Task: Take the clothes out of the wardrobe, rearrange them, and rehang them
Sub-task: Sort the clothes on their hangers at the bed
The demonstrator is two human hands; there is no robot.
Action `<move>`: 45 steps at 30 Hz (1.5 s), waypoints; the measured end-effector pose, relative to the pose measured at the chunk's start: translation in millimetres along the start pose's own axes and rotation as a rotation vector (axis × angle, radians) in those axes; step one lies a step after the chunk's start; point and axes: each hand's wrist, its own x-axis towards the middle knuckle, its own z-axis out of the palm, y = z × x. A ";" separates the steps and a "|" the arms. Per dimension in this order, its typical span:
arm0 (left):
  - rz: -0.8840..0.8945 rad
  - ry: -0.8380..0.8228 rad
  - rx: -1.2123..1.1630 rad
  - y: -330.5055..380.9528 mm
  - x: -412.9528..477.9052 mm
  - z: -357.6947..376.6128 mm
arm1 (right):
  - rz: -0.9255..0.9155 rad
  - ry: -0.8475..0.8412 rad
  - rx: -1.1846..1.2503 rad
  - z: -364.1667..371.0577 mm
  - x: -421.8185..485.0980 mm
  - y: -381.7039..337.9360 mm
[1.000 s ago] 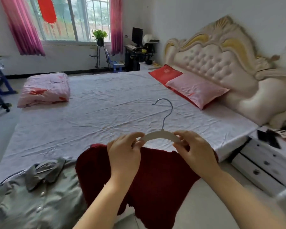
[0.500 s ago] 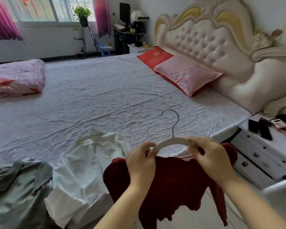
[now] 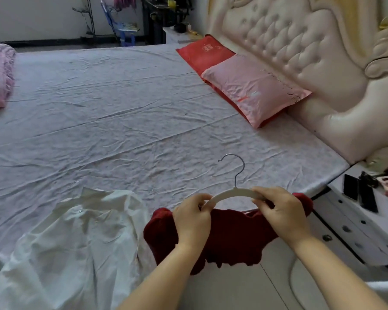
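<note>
Sweater (image 3: 233, 238) on hanger (image 3: 231, 194) at bed (image 3: 121, 130) edge

I see the bed, a white shirt (image 3: 76, 231) on its near edge. Just right, the dark red knit sweater hangs on the white hanger, bar lying left to right, hook up. Left hand (image 3: 192, 217) and right hand (image 3: 280, 211) each pinch one end.

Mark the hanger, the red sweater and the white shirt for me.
hanger (image 3: 233, 192), head view, on its white shoulder bar.
red sweater (image 3: 233, 238), head view, on the knit front below the hanger.
white shirt (image 3: 76, 238), head view, on its crumpled front.
</note>
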 end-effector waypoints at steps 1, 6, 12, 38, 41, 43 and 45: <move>-0.012 -0.002 0.010 -1.2 12.6 4.4 | 0.003 -0.010 0.014 6.4 12.5 5.4; -0.073 0.046 0.085 -7.2 80.6 18.9 | -0.020 -0.117 0.046 42.1 81.5 29.2; -0.176 0.112 0.172 -15.7 166.4 30.9 | -0.042 -0.276 0.073 95.6 175.1 51.9; -0.504 0.182 0.543 -95.7 243.4 17.9 | -0.018 -1.026 -0.120 246.2 238.3 83.8; -0.478 0.219 0.592 -84.4 223.2 -2.6 | -0.086 -1.023 -0.113 240.4 232.7 54.9; -0.478 0.246 0.614 -79.9 205.9 -19.3 | -0.142 -1.021 -0.104 237.9 226.4 31.9; -0.506 0.273 0.611 -79.1 185.2 -37.3 | -0.199 -1.027 -0.102 236.5 216.3 7.3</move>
